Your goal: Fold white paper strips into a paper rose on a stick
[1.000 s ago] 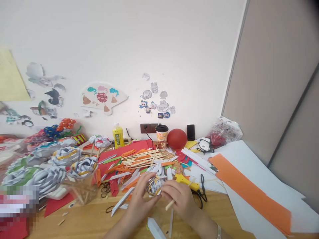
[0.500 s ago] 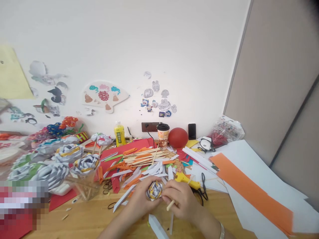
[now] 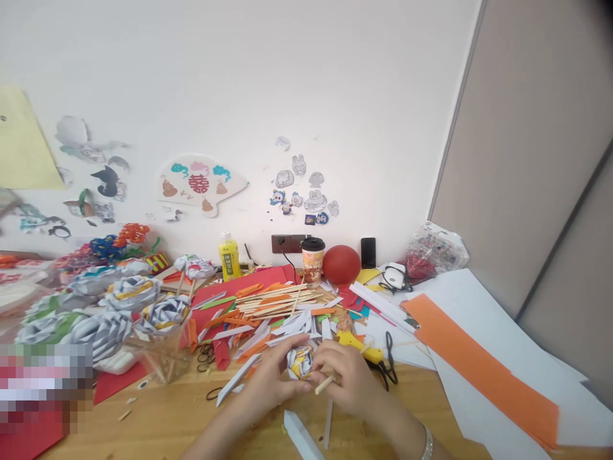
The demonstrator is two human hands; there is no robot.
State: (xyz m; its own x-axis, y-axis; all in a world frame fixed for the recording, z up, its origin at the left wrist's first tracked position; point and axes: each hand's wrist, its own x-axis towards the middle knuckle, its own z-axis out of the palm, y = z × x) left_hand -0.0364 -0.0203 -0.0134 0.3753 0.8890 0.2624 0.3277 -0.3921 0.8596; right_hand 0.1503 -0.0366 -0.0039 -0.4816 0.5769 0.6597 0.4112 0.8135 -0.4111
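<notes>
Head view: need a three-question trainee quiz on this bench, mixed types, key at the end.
1. True or false: in the picture, the red balloon is between the lidded cup and the black phone.
2. Multiple choice: the bracelet is on which wrist? A) left B) right C) neither
3. Fill in: the left hand holds a paper flower of whitish strips with some ____ ones.

Key: 1 true; 2 B; 3 yellow.

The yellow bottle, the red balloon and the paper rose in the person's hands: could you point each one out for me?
Yellow bottle (image 3: 230, 259): head view, on its label.
Red balloon (image 3: 341, 264): head view, middle of its round side.
Paper rose (image 3: 300, 362): head view, on its folded petals.
</notes>
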